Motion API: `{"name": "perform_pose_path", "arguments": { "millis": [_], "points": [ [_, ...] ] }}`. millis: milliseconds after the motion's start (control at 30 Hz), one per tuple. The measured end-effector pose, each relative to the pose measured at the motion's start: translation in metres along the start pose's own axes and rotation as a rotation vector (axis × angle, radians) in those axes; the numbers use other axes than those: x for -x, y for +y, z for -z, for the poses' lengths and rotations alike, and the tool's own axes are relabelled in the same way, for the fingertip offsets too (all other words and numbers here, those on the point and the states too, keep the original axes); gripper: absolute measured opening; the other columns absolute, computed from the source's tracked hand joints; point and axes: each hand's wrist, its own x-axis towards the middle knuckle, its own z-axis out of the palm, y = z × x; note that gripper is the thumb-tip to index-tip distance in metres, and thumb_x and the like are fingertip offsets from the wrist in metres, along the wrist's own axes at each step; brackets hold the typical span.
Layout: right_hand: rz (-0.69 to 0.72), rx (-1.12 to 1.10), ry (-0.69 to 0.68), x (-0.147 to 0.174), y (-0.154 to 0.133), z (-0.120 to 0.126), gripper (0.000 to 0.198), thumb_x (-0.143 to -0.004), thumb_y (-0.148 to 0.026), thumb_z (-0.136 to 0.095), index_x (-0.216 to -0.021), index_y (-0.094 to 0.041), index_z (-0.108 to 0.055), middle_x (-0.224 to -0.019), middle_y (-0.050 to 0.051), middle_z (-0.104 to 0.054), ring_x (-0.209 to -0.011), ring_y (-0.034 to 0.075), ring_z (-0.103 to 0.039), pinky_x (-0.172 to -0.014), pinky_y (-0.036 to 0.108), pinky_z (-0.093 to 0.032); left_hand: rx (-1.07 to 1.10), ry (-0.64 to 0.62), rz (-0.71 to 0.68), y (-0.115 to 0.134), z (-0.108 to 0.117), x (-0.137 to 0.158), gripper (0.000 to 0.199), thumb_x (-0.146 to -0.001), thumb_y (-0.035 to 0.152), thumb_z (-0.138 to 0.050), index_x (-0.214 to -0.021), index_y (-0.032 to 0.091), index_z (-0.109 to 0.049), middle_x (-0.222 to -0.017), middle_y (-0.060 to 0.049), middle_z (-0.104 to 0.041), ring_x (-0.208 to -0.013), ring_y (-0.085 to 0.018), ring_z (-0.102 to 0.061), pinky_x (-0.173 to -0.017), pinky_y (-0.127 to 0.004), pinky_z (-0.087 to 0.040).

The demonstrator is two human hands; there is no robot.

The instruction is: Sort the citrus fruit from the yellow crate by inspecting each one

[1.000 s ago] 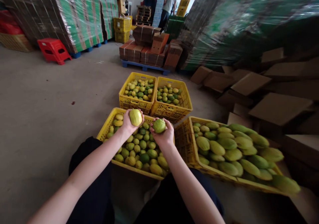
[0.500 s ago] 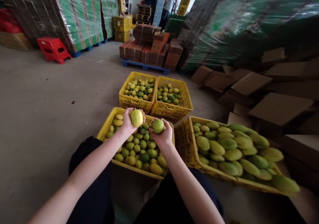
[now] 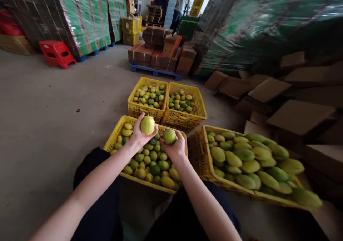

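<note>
My left hand (image 3: 141, 133) holds a yellow lemon (image 3: 147, 125) between thumb and fingers, above the near yellow crate (image 3: 117, 129). A smaller green lemon (image 3: 169, 136) lies in my right hand (image 3: 175, 146), its fingers curled round the fruit. Both hands are side by side, with the left a little higher. Below them the near crate is filled with green and yellow lemons (image 3: 154, 169), partly hidden by my hands and forearms.
Two more yellow crates (image 3: 164, 115) of lemons stand just beyond. On the right, another crate (image 3: 206, 151) is heaped with long-looking green-yellow fruit (image 3: 250, 166). Flattened cartons (image 3: 300, 116) lie beside it. Farther off are a loaded blue pallet (image 3: 155, 71), a red stool (image 3: 57, 53) and a standing person (image 3: 182, 1).
My left hand has turned slightly, its thumb raised and fingers reaching farther under the yellow lemon. The right hand and its green lemon have barely moved.
</note>
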Motion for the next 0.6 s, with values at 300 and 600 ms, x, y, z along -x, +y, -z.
{"name": "perform_pose_path", "arguments": {
  "millis": [300, 600],
  "points": [
    [-0.001, 0.003, -0.003, 0.004, 0.002, -0.008, 0.02, -0.077, -0.035, -0.059, -0.068, -0.018, -0.058, -0.057, 0.0, -0.064, -0.047, 0.014, -0.058, -0.038, 0.022, -0.037, -0.123, 0.004, 0.041, -0.008, 0.007, -0.008, 0.035, -0.096, 0.035, -0.041, -0.086, 0.011, -0.066, -0.074, -0.008, -0.07, -0.059, -0.018, -0.068, -0.047, -0.027, -0.055],
    [0.225, 0.205, -0.106, -0.001, 0.008, -0.005, 0.026, -0.07, -0.044, -0.067, -0.066, -0.019, -0.064, -0.055, -0.002, -0.062, -0.046, 0.012, -0.053, -0.044, 0.025, -0.04, -0.564, -0.195, -0.194, -0.018, 0.011, -0.011, 0.023, -0.073, 0.032, -0.063, -0.062, 0.013, -0.065, -0.064, -0.004, -0.067, -0.052, -0.015, -0.063, -0.045, -0.024, -0.051]
  ]
}}
